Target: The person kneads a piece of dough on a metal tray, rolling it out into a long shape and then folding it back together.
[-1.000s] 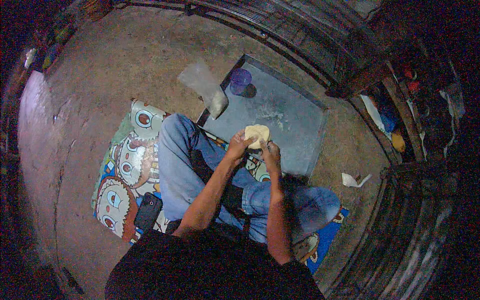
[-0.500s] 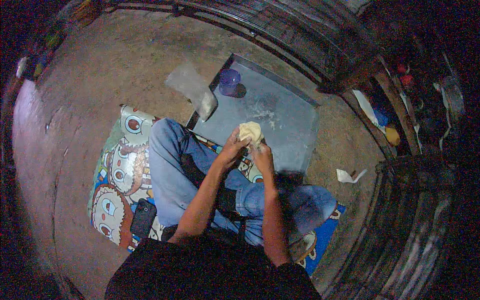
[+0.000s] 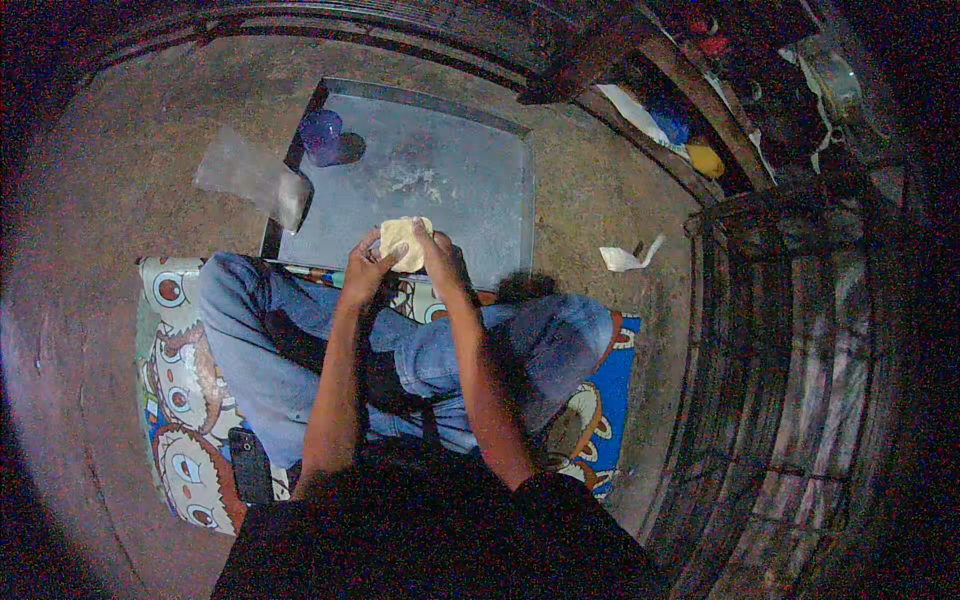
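Between both hands I hold a flattened piece of pale yellow dough (image 3: 404,246), over the near edge of a grey metal tray (image 3: 460,170). My left hand (image 3: 368,268) grips its left side, with the thumb lying across the face of the dough. On the right side, my right hand (image 3: 442,256) pinches the edge, its thumb on top. The fingers behind the dough are partly hidden. White flour-like dust marks the tray's middle. A purple cup (image 3: 321,138) stands at the tray's far left corner.
A clear plastic bag with whitish contents (image 3: 290,200) lies over the tray's left edge. My crossed legs rest on a cartoon-print mat (image 3: 180,385), with a black phone (image 3: 250,465) at its left. A white scrap (image 3: 625,258) lies on the floor at right, near wooden slats (image 3: 780,400).
The view has swung, so the whole scene sits further left. The dough looks flatter and rounder now, and my right hand has shifted up along its right side.
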`<act>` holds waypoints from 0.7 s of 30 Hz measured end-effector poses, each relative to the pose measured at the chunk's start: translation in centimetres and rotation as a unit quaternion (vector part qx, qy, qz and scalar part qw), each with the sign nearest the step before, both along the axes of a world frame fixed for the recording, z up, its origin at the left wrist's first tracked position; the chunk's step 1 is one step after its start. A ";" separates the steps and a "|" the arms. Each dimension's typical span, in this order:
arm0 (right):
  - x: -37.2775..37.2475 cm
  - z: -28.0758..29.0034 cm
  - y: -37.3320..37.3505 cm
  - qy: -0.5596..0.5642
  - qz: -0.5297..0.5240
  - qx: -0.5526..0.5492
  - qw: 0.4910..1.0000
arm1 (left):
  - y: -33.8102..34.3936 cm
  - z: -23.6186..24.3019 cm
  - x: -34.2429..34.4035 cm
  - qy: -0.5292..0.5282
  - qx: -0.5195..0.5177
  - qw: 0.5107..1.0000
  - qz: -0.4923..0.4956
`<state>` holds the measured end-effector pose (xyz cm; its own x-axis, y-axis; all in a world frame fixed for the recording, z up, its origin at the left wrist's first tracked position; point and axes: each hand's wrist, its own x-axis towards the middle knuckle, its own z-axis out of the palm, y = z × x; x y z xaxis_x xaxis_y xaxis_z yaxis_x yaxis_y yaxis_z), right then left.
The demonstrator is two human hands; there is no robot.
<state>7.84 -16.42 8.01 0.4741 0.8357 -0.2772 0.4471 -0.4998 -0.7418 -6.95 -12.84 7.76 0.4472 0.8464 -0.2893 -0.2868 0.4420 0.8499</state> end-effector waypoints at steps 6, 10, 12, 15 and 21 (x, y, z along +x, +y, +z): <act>-1.0 1.2 0.1 -0.082 0.028 -0.003 0.996 | 0.1 -0.8 0.2 -0.069 -0.094 0.993 0.025; -1.0 0.1 0.3 -0.049 0.059 0.024 0.997 | 0.0 2.8 -0.3 -0.074 -0.098 0.989 0.082; -1.2 0.2 0.2 0.082 0.021 0.065 0.994 | 0.2 0.8 -0.4 -0.048 -0.030 0.996 0.067; 0.3 -2.6 0.4 0.282 -0.037 0.116 0.951 | -0.1 2.9 -0.4 0.022 -0.047 0.998 0.034; 0.7 -1.0 -0.1 0.042 -0.061 0.050 0.996 | -0.3 -0.5 0.1 -0.011 -0.003 1.000 0.006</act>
<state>8.56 -16.52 6.99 0.5522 0.7988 -0.2388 0.3215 -0.4683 -0.8230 -6.84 -13.10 7.30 0.4436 0.8500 -0.2841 -0.3101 0.4430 0.8412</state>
